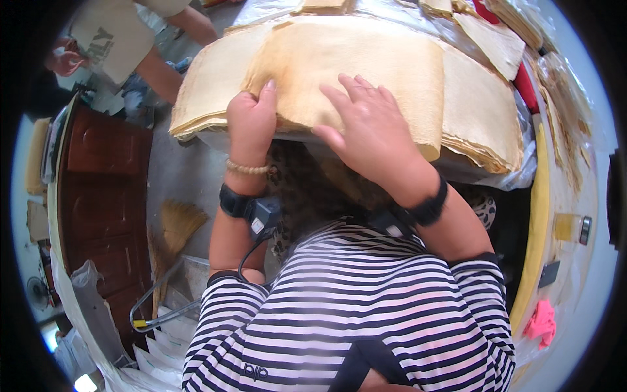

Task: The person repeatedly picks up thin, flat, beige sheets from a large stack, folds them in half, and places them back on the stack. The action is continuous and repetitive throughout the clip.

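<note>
A large pale tan sheet (pixel 366 55), thin and flexible, lies across a thick stack of similar sheets (pixel 483 108) with ragged edges. Its right side curls over in a rounded bend. The near left part of the sheet looks browner. At that near edge my left hand (pixel 253 121) is closed, the thumb on top and the fingers curled, gripping the sheet; the fingertips are partly hidden. My right hand (pixel 369 121) is spread above the middle of the sheet, fingers apart and holding nothing. Whether its palm touches the surface I cannot tell.
Another person's arm (pixel 162 72) reaches toward the stack's left end. A dark red wooden cabinet (pixel 104 176) stands left, beside a straw broom (pixel 179 225). On the right ledge are a jar of yellow liquid (pixel 568 228), a dark flat object (pixel 550 274) and a pink cloth (pixel 541 323).
</note>
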Demonstrator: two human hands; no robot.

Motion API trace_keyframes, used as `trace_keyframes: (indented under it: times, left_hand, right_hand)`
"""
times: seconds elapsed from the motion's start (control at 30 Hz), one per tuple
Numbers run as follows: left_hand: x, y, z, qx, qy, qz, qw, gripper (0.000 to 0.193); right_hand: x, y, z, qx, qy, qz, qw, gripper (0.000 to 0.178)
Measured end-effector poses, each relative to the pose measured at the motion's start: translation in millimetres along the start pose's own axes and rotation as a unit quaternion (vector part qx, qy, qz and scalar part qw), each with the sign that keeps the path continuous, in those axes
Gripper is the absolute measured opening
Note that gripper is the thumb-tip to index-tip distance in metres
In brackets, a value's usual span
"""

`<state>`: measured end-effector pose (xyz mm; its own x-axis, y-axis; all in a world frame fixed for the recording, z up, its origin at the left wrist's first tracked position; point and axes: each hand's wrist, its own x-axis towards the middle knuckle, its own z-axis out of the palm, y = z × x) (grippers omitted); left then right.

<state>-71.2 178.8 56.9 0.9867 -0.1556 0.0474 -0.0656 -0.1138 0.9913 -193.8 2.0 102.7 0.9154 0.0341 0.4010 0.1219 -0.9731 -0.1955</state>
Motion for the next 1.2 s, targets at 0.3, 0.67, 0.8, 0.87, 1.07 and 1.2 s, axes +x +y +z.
trace_keyframes:
  times: [0.3, 0.67, 0.8, 0.87, 1.07, 1.2]
  left_hand:
    - [95.7, 116.0, 30.6, -0.027, 0.011, 0.451, 0.892, 0.034]
    - [-0.5, 63.8, 36.4, 0.245, -0.269, 0.496, 0.789, 0.032]
    - [-15.3, 0.9, 16.1, 0.25, -0.311, 0.402, 0.824, 0.028]
    - [-11.5, -10.8, 6.4, 0.233, -0.326, 0.391, 0.828, 0.026]
    - [12.6, -0.1, 4.5, 0.128, -0.341, 0.182, 0.913, 0.025]
    - [33.7, 9.7, 29.0, 0.093, -0.269, 0.148, 0.947, 0.032]
  right_hand:
    - [24.6, 96.0, -97.6, 0.179, 0.318, 0.098, 0.926, 0.056]
    - [-93.6, 171.0, -95.2, 0.057, 0.153, 0.08, 0.983, 0.103]
    - [-110.1, 174.0, -66.6, -0.025, -0.022, 0.033, 0.999, 0.1]
    - [-107.2, 172.0, -54.2, -0.054, -0.046, -0.001, 0.997, 0.09]
    - [-73.4, 184.1, -33.6, 0.157, -0.005, -0.059, 0.986, 0.05]
    - [-59.6, 188.4, -19.0, 0.417, 0.013, 0.165, 0.893, 0.024]
